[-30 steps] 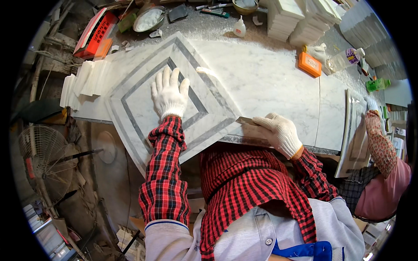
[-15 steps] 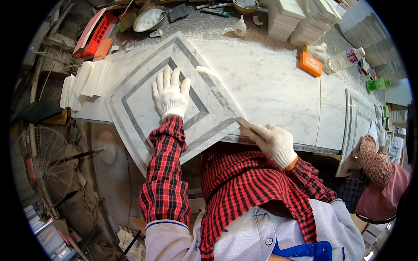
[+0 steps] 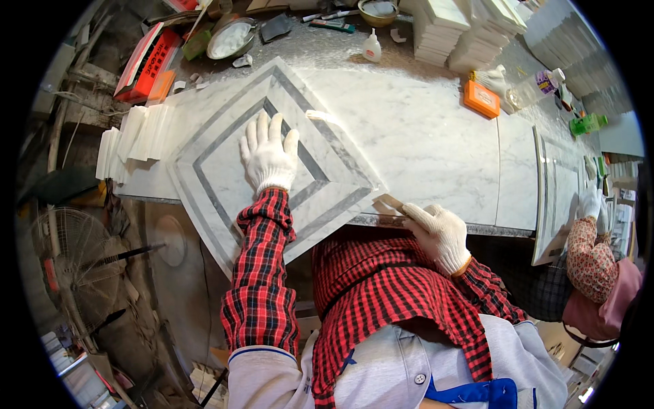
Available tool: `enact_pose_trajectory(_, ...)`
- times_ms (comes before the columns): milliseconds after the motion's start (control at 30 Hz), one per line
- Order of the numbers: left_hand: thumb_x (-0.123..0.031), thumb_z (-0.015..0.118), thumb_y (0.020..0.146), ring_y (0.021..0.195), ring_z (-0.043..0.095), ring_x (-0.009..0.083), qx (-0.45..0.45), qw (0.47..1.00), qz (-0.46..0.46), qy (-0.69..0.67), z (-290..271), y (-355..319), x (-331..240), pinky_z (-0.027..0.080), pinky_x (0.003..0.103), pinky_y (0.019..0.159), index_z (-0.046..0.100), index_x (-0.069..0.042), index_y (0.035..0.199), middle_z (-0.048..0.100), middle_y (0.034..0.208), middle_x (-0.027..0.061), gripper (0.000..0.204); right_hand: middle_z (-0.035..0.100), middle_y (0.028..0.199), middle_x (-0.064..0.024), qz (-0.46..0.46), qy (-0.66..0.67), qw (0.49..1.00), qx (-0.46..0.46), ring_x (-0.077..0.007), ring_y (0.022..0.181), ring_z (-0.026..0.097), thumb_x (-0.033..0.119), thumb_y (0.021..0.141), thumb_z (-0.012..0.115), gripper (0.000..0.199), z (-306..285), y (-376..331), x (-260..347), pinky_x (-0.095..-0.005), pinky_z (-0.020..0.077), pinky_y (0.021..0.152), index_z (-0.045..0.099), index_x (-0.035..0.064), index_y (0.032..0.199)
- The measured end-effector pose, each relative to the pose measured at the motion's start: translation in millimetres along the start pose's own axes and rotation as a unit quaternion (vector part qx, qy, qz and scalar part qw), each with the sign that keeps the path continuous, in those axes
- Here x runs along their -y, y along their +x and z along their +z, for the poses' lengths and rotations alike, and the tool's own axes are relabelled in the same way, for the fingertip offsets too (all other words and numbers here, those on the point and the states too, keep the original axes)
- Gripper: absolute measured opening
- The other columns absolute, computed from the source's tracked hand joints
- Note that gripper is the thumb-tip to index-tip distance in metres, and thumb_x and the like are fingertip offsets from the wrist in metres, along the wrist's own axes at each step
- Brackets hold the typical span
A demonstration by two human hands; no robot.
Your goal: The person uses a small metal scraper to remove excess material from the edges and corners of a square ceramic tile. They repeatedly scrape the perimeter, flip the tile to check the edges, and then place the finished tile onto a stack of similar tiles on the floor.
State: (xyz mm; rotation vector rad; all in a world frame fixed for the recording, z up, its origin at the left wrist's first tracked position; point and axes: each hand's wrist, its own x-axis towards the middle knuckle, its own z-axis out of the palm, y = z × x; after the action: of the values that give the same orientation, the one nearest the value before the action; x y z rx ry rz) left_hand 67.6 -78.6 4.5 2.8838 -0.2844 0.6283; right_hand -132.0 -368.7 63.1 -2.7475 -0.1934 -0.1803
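Observation:
A square marble panel point(image 3: 221, 167), white with inlaid grey bands, lies turned cornerwise on the marble worktop, its front edge jutting past the worktop. My left hand point(image 3: 270, 155), in a white knit glove, rests flat on the panel's middle with fingers spread. In my gloved right hand point(image 3: 439, 235) is a flat, thin scraper-like tool point(image 3: 389, 202), its exact kind unclear. Its tip is just beside the panel's right corner, near the worktop's front edge. A small white strip point(image 3: 323, 116) lies by the panel's upper right side.
Thin white slabs point(image 3: 139, 133) lean at the left; tile stacks point(image 3: 439, 34) stand at the back. An orange box point(image 3: 481, 99), a clear bottle point(image 3: 538, 90) and a white squeeze bottle point(image 3: 372, 49) sit behind. At right, another person's sleeved arm point(image 3: 590, 245) is near a second panel point(image 3: 557, 194). A fan point(image 3: 78, 266) stands left.
My right hand has drawn the tool slightly right and toward me, off the panel's corner. My left hand stays on the panel. The whole view has shifted a little.

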Motion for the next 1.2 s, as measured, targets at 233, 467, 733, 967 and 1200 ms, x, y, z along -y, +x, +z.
enact_pose_trajectory(233, -0.04, 0.06, 0.09, 0.127, 0.047, 0.0291, -0.037, 0.999, 0.022, 0.011, 2, 0, 1, 0.036, 0.047, 0.104, 0.062, -0.013, 0.123, 0.056, 0.136, 0.0108, 0.043, 0.061, 0.073, -0.0053, 0.023, -0.013, 1.0, 0.016, -0.0283, 0.062, 0.063, 0.03, 0.086, 0.069, 0.031, 12, 7, 8, -0.0395, 0.0484, 0.051, 0.064, 0.026, 0.116)
enact_pose_trajectory(467, -0.04, 0.06, 0.09, 0.127, 0.047, 0.0288, -0.044, 0.999, 0.024, 0.007, 4, -1, 3, 0.037, 0.047, 0.104, 0.063, -0.013, 0.122, 0.056, 0.136, 0.0108, 0.042, 0.06, 0.071, -0.0056, 0.004, 0.014, 0.999, -0.037, -0.0279, 0.061, 0.062, 0.028, 0.088, 0.068, 0.028, 12, 11, 8, -0.0393, 0.0474, 0.051, 0.064, 0.0255, 0.116)
enact_pose_trajectory(733, -0.041, 0.06, 0.09, 0.129, 0.046, 0.0285, -0.035, 0.999, 0.011, -0.002, 4, -1, 0, 0.036, 0.047, 0.105, 0.063, -0.013, 0.121, 0.056, 0.137, 0.0107, 0.042, 0.06, 0.071, -0.0043, 0.031, -0.069, 0.995, 0.059, -0.0272, 0.062, 0.06, 0.024, 0.082, 0.073, 0.03, 8, 11, 5, -0.0397, 0.0463, 0.052, 0.07, 0.0272, 0.112)
enact_pose_trajectory(967, -0.042, 0.062, 0.088, 0.131, 0.045, 0.0294, -0.019, 1.0, -0.002, -0.012, 1, -1, 4, 0.034, 0.046, 0.108, 0.061, -0.013, 0.127, 0.055, 0.139, 0.0112, 0.048, 0.069, 0.086, -0.0096, 0.082, 0.139, 0.986, -0.052, -0.0226, 0.07, 0.065, 0.02, 0.086, 0.072, 0.025, 4, 22, -37, -0.0322, 0.0512, 0.063, 0.073, 0.0157, 0.111)
enact_pose_trajectory(1200, -0.041, 0.072, 0.082, 0.137, 0.041, 0.0318, 0.041, 0.983, -0.014, -0.178, 18, 41, -60, 0.028, 0.045, 0.116, 0.054, -0.012, 0.138, 0.05, 0.144, 0.0145, 0.066, 0.067, 0.085, -0.0107, 0.177, 0.113, 0.957, -0.198, -0.0271, 0.075, 0.064, 0.022, 0.088, 0.071, 0.028, 16, 52, -76, -0.0348, 0.051, 0.066, 0.07, 0.0128, 0.114)
